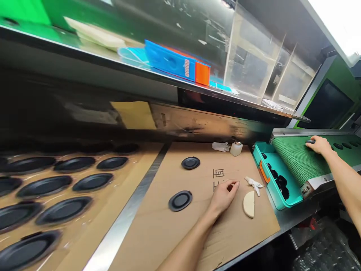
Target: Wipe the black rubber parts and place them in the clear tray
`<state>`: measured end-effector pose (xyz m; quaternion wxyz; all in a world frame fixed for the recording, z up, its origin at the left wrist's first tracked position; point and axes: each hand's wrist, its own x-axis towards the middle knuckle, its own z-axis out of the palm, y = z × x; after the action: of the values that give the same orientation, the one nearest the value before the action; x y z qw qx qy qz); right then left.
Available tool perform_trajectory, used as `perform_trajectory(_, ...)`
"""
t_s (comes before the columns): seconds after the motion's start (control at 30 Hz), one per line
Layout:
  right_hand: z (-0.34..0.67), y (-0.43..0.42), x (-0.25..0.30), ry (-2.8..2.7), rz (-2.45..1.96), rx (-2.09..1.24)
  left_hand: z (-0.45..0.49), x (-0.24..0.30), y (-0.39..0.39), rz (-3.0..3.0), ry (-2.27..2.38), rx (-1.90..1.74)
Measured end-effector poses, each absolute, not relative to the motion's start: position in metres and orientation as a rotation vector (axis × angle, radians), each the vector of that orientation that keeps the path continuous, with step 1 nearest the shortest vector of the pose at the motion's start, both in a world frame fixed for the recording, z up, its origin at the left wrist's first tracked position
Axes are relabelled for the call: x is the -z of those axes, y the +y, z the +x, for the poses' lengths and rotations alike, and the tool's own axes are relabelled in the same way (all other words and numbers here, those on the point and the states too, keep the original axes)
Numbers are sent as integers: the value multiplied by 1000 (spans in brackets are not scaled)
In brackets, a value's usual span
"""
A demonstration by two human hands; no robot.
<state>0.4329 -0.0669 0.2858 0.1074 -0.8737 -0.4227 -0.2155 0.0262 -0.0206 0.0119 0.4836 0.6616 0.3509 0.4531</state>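
Note:
Over the green conveyor belt (293,150) at the right, my right hand (322,145) grips a small black round part (310,142) by its edge. My left hand (224,196) rests on the cardboard sheet (158,233), fingers curled and thumb close to the index finger, with nothing visible in them. Left of it lie two black oval plastic pieces, a nearer one (180,200) and a farther one (190,163). A cream half-round pad (249,204) and a twisted white scrap of cloth (254,184) lie to its right.
A teal bin (279,203) with black parts stands beside the belt, where more black discs (337,146) lie. Several black oval pieces (64,184) sit in rows at the left. A small bottle (236,148) stands behind. A shelf (158,73) with a blue box (172,60) hangs above.

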Motion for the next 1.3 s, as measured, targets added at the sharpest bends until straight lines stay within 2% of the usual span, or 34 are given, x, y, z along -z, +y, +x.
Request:
perform_trajectory(0.07, 382, -64, -280, -1508, -2466, 600, 25, -16, -19, 1229, 839, -1053)
perform_trajectory(0.17, 282, -70, -244, -2133, -1997, 420, 16, -26, -16, 700, 633, -864)
perform_trajectory(0.3, 172, -76, -168, -2507, -1663, 83, 3, -35, -15, 490, 310, -683)
perform_trajectory(0.43, 137, -72, -112, -2458, -1607, -177, -2, -32, -11, 384, 262, -743)
perform_trajectory(0.5, 139, -80, -98, -2333, -1636, -81, -4, -31, -7, 306, 295, -802)
perform_trajectory(0.6, 152, -105, -82, -2059, -1912, 137, -8, -32, -1, 121, 352, -895)
perform_trajectory(0.7, 166, -128, -64, -1986, -2290, 145, -11, -35, 3, -37, 382, -977)
perform_trajectory(0.77, 171, -132, -51, -2034, -2347, 112, -11, -37, 5, -79, 385, -1002)
perform_trajectory(0.9, 170, -119, -40, -2108, -2090, 73, -12, -38, 5, -104, 416, -1011)
perform_trajectory(1.17, 128, -49, -59, -1910, -1583, -101, -8, -33, 9, -32, 505, -1137)
perform_trajectory(1.3, 94, -17, -37, -1925, -1544, -164, -7, -27, 10, 83, 490, -1189)
